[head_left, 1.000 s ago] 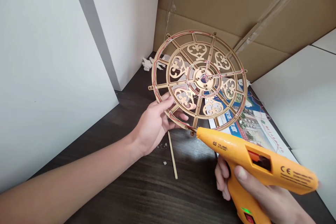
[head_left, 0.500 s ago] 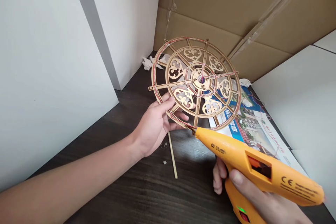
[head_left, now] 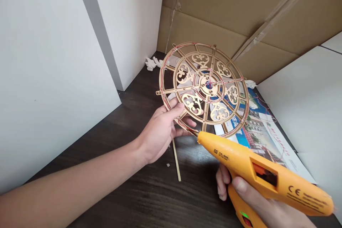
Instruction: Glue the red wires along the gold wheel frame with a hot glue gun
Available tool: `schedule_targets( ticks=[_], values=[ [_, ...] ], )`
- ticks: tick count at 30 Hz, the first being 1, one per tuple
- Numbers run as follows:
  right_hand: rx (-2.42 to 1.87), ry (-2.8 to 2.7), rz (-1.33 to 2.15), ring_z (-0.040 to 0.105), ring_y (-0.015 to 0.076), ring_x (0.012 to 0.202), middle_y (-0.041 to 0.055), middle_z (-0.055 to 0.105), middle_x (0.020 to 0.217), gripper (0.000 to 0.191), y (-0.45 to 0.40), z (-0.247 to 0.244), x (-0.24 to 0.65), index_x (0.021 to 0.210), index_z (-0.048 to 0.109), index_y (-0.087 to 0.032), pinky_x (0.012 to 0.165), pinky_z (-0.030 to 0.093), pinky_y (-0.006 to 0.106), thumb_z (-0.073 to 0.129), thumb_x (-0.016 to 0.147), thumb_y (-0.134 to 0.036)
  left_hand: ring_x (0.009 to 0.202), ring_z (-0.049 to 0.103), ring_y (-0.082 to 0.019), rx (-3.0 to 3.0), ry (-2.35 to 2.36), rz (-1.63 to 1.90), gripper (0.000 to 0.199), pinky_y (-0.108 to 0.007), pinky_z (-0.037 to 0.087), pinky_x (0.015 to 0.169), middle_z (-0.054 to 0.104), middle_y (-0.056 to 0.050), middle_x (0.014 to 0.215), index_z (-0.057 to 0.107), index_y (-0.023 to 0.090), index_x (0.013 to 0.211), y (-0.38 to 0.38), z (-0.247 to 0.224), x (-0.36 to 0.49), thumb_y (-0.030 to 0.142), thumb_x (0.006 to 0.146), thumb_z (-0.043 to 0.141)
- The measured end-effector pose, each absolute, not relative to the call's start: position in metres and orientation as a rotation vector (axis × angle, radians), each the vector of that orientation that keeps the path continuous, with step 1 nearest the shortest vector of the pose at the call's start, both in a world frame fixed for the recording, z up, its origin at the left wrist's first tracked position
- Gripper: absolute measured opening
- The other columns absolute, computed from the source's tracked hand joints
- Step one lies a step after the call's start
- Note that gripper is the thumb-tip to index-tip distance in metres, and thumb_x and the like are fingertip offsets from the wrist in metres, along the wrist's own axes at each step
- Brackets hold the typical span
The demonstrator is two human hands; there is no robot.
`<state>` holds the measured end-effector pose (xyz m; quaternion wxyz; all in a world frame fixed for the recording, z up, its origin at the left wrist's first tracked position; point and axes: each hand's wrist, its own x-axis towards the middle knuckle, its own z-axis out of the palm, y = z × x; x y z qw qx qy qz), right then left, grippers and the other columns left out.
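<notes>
The left hand (head_left: 161,130) pinches the wheel (head_left: 203,84) at its near left rim, holding it tilted above the table (head_left: 128,199). Below and right of the wheel, the right hand (head_left: 269,209) is wrapped round the handle of the glue gun (head_left: 235,155), its nozzle at the wheel's lower rim, "CE" legible above blurred lines and a model code too small to read surely. Behind the wheel's right side, the brochure (head_left: 267,130) shows Chinese characters, partly covered, "生" among them.

Yellow plastic pistol-shaped glue gun (head_left: 237,153): "CE" at rear, lines beside it blurred; "TK-" near nozzle, digits unclear. Blue-and-white printed paper brochure (head_left: 268,136): "生简章", partly covered; red script illegible
</notes>
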<state>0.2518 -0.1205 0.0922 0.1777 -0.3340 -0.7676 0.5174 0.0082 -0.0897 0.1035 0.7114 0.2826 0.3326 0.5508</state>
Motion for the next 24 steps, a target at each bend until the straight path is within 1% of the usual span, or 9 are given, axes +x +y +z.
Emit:
schedule_targets(
  ticks=[3,6,11,15,18,22,24],
  values=[
    [-0.949,-2.208,1.404,0.062,0.0123,0.067,0.0073,0.062,0.074,0.042,-0.1201,0.0931,0.2503,0.085,0.056,-0.016,0.061,0.050,0.023,0.035,0.107,-0.045,0.081,0.061,-0.009,0.649,0.753,1.209,0.022,-0.028,0.061,0.075,0.063,-0.003,0.115,0.063,0.021,0.115,-0.0909,0.1044,0.0085,0.032,0.097,0.054],
    [-0.950,-2.225,1.335,0.062,0.0119,0.066,0.0066,0.062,0.072,0.041,-0.1194,0.0946,0.2478,0.084,0.057,-0.016,0.059,0.051,0.022,0.037,0.106,-0.044,0.081,0.061,-0.009,0.645,0.780,1.197,0.025,-0.027,0.061,0.076,0.063,-0.003,0.117,0.063,0.022,0.118,-0.0914,0.1057,0.0089,0.032,0.097,0.055],
    [-0.969,-2.262,1.280,0.059,0.0132,0.064,0.0071,0.060,0.070,0.044,-0.1193,0.0943,0.2478,0.082,0.059,-0.017,0.058,0.052,0.024,0.036,0.106,-0.046,0.080,0.062,-0.008,0.632,0.768,1.194,0.023,-0.023,0.059,0.072,0.063,-0.003,0.116,0.063,0.021,0.116,-0.0916,0.1059,0.0101,0.030,0.097,0.056],
    [-1.008,-2.290,1.225,0.059,0.0164,0.070,0.0088,0.061,0.075,0.040,-0.1202,0.0924,0.2503,0.085,0.061,-0.019,0.058,0.052,0.026,0.037,0.104,-0.045,0.080,0.062,-0.007,0.638,0.750,1.190,0.021,-0.021,0.058,0.072,0.063,-0.002,0.118,0.062,0.021,0.115,-0.0916,0.1047,0.0112,0.031,0.097,0.056],
    [-0.994,-2.281,1.240,0.058,0.0169,0.071,0.0087,0.061,0.075,0.039,-0.1206,0.0919,0.2512,0.085,0.060,-0.019,0.059,0.052,0.026,0.037,0.104,-0.044,0.081,0.062,-0.006,0.639,0.744,1.190,0.022,-0.021,0.058,0.073,0.063,-0.002,0.118,0.062,0.022,0.116,-0.0916,0.1048,0.0113,0.032,0.097,0.057],
    [-0.990,-2.265,1.298,0.058,0.0153,0.072,0.0077,0.061,0.078,0.037,-0.1212,0.0905,0.2535,0.089,0.063,-0.019,0.067,0.050,0.028,0.038,0.105,-0.042,0.082,0.062,-0.008,0.636,0.778,1.178,0.024,-0.024,0.060,0.075,0.062,-0.003,0.121,0.063,0.022,0.118,-0.0921,0.1060,0.0111,0.031,0.097,0.056],
    [-0.993,-2.254,1.341,0.058,0.0151,0.073,0.0077,0.062,0.081,0.037,-0.1216,0.0893,0.2549,0.092,0.065,-0.020,0.069,0.049,0.029,0.037,0.105,-0.042,0.082,0.062,-0.008,0.639,0.785,1.176,0.025,-0.024,0.059,0.074,0.063,-0.003,0.121,0.063,0.022,0.119,-0.0924,0.1063,0.0111,0.032,0.097,0.056]
  ],
)
